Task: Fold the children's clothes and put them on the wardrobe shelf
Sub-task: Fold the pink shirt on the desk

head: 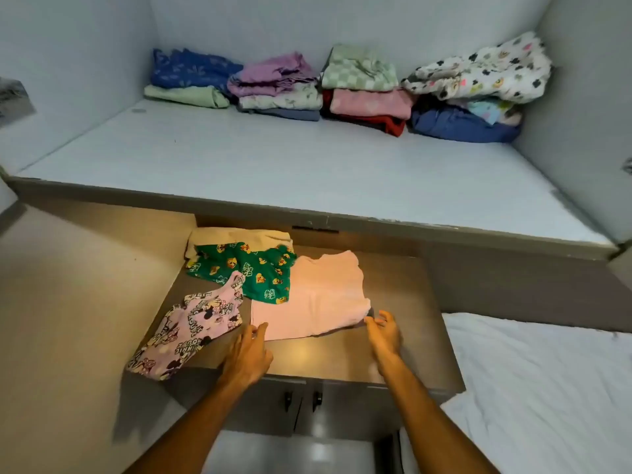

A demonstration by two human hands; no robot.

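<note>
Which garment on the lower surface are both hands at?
The plain pink garment: the left hand and right hand are at its near corners. The green printed one and the lilac printed one lie untouched.

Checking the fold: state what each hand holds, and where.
Right hand pinches the plain pink cloth garment at its near right corner. Left hand holds nothing, fingertips by its near left corner.

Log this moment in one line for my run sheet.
left hand: at pink garment near edge | right hand: pinching its corner | stage: folding | shelf: four stacks
</note>
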